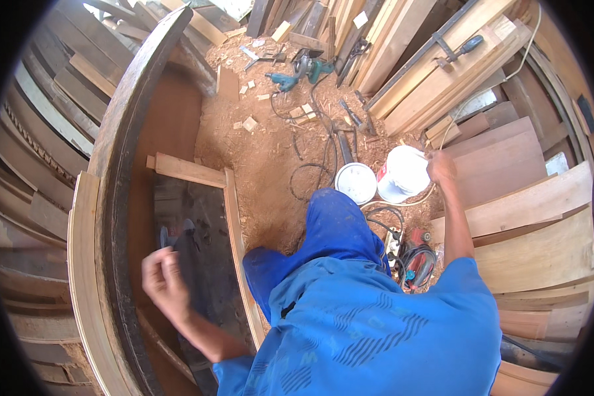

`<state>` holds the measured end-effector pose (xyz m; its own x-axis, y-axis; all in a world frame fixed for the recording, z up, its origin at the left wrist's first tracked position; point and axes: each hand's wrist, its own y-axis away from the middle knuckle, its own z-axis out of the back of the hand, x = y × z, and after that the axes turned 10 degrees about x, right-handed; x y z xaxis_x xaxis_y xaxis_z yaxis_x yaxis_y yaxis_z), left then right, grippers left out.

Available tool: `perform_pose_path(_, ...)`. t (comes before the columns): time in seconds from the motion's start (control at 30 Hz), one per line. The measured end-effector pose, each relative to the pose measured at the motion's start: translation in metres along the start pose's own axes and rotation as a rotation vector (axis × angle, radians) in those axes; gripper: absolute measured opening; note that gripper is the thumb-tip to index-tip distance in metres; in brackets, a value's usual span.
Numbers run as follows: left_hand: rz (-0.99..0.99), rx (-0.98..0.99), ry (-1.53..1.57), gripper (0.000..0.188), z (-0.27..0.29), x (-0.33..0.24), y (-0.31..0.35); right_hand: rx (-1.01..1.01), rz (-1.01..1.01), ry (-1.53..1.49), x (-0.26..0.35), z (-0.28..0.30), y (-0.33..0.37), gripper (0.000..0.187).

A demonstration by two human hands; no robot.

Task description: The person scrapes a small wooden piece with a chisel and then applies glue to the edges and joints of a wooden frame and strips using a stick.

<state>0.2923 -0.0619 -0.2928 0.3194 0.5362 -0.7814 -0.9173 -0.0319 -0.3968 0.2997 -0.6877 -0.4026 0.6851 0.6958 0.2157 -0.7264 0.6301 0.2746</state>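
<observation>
the two hands are well apart. the right hand (pixel 442 167) is at the far right side of a white bucket (pixel 408 171), fingers bent; i cannot tell whether they grip its edge or the pale cord (pixel 506 80) leading there. the bucket is on the shaving-covered floor (pixel 264 155), beside a smaller white tub (pixel 356 183), both presumably kept near the knee for easy reach. the left hand (pixel 165 280), blurred and curled, hangs over a dark glossy panel (pixel 211 237); whether it holds anything is unclear. pale wooden strips (pixel 190 170) edge that panel, perhaps to frame it. farther off, a teal power tool (pixel 300 74) lies among offcuts, and a clamp (pixel 457 51) sits against upright boards, likely binding them.
</observation>
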Motion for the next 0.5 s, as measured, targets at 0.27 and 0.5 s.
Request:
perform_pose_path(0.27, 0.141, -0.366, -1.575, 0.069, 0.185, -0.082, -0.027, 0.173, -0.076, 0.138, -0.013, -0.088, -0.065, 0.027)
perform_pose_path(0.5, 0.688, 0.223, -0.993, 0.08, 0.278, -0.022, -0.03, 0.243, -0.124, 0.106, -0.01, -0.122, -0.104, 0.025)
